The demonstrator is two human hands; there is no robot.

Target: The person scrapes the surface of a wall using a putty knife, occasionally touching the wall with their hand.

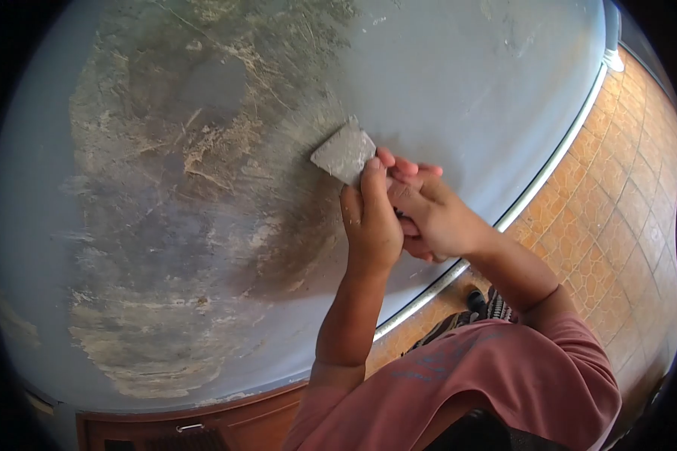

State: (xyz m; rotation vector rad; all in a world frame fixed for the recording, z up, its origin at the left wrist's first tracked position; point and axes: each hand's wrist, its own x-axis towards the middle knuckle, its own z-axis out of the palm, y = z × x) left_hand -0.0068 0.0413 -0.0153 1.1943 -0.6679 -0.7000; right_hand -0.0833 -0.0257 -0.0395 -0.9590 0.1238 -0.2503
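Note:
A flat, squarish scraper blade [344, 153] smeared with grey residue lies over the rough patch of a blue-grey wall [459, 75]. My left hand [376, 225] is closed on the scraper, its thumb along the lower right part of the blade. Against it, my right hand [444, 214] is closed round the handle area, with several fingertips showing beside the blade. The handle is mostly hidden between both hands. Brown and tan scraped plaster [203, 165] spreads to the left of the blade.
A pale edge strip [557, 154] borders the wall, with orange patterned floor tiles [579, 218] beyond it. A reddish-brown wooden piece with a metal handle [190, 427] is at the bottom left. Part of a shod foot [475, 300] shows below my arms.

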